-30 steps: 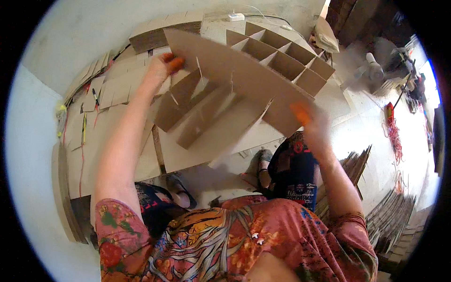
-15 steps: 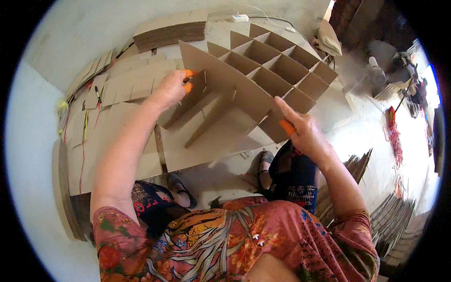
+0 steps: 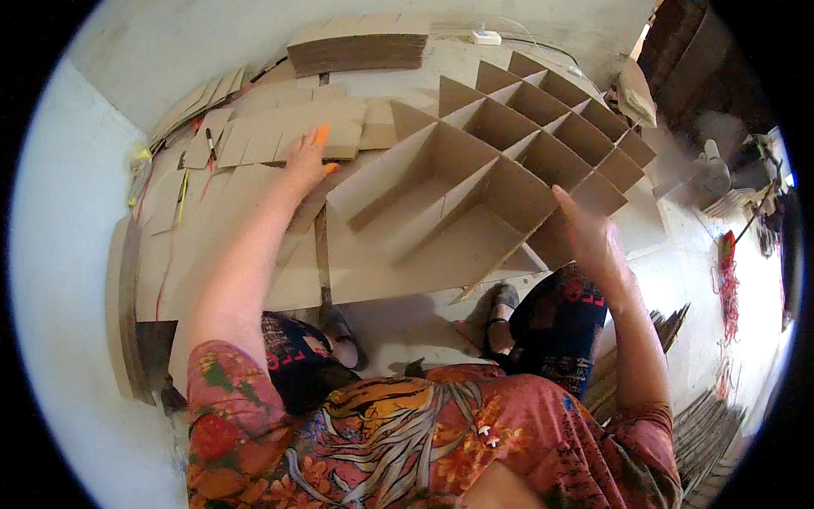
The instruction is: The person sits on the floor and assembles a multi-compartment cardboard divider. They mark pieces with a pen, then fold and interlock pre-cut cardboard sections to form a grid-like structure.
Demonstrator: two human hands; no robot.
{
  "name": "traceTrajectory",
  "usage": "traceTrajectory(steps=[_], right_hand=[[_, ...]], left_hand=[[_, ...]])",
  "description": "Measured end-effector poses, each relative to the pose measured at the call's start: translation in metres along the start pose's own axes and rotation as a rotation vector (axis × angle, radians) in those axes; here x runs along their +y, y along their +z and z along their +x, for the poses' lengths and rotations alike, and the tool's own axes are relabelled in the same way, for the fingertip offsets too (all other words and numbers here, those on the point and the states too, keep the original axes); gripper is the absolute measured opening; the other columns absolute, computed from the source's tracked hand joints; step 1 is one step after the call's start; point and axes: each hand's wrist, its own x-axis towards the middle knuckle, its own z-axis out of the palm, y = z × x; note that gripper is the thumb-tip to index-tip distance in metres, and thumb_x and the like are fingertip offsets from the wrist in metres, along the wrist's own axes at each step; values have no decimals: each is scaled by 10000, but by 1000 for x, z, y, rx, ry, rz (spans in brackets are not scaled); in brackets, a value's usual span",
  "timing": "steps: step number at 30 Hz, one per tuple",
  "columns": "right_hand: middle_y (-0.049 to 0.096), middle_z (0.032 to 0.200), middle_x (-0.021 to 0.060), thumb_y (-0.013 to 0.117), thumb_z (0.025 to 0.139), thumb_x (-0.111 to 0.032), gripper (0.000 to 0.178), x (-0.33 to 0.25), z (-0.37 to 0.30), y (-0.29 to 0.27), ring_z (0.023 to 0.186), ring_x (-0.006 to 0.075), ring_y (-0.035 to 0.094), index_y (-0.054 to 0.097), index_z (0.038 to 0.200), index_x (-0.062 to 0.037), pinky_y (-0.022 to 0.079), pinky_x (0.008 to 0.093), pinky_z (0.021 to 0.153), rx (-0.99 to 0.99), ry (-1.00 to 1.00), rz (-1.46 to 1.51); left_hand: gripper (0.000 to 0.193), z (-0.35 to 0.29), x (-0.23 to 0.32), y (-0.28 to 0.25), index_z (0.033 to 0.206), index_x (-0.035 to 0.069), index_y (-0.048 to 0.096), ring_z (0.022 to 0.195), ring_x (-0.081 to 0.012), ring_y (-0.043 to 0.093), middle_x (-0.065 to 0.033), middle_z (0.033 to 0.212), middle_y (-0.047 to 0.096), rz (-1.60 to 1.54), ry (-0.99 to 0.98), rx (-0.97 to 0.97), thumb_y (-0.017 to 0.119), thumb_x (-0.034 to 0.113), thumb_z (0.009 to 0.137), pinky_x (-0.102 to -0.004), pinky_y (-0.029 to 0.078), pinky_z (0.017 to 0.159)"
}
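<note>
Since the earlier frame, the left hand (image 3: 309,157) has been taken off the long cardboard panel (image 3: 462,154) and carried leftward, while the right hand (image 3: 593,242) is kept near that panel's right end. A broad cardboard sheet (image 3: 381,278) is spread beneath and to the near left of the divider grid (image 3: 551,157), which is stood upright, its long panels angled from far left to near right. Left of the grid, a flat, overlapping layer of slotted cardboard strips (image 3: 263,134) is laid with its long axis roughly crosswise, its right end just beside the grid. That end is reached by the left hand, much the nearer; the right is held across the grid from it. The left thumb and finger, in orange covers, are spread at the strips' edge; whether any is gripped cannot be told. The right index finger is stretched along the grid's near-right edge; its thumb is hidden, so its grip cannot be told.
</note>
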Motion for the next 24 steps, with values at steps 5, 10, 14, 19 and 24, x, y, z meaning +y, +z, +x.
traceTrajectory(steps=[5,10,14,19,24], right_hand=[[603,764,203,544,729,48,598,-3,1,-4,688,369,588,460,1281,-165,459,440,617,-18,52,-55],[607,899,180,609,766,-43,529,-7,-1,-10,779,360,585,465,1268,-124,465,419,670,115,31,-28],[606,970,157,657,783,-132,515,-32,11,-23,835,311,604,464,1256,-60,474,372,722,379,-107,3],[611,1030,136,631,820,-129,474,-68,29,-21,878,211,614,461,1240,9,478,301,760,263,84,596],[595,1042,166,535,855,-122,324,-89,44,-15,835,165,604,557,1136,38,477,243,761,42,334,1578]], left_hand=[[396,24,24,0,1107,89,575,916,-301,600,-142,941,633,-79,-102,-150,659,200,736,-378,471,804],[223,41,-3,-18,956,89,667,720,-236,602,-88,736,644,-530,-241,-187,647,215,772,-363,463,665],[225,39,-23,-54,991,68,660,677,-125,537,-37,779,645,-737,-342,-229,634,191,805,-305,432,618],[244,31,11,-124,1056,58,635,729,-91,527,-5,875,635,-971,-247,37,592,108,821,-247,442,662],[402,-20,132,-190,1178,89,573,1061,-112,517,-39,1252,517,-1036,410,127,575,-11,789,-260,456,855]])
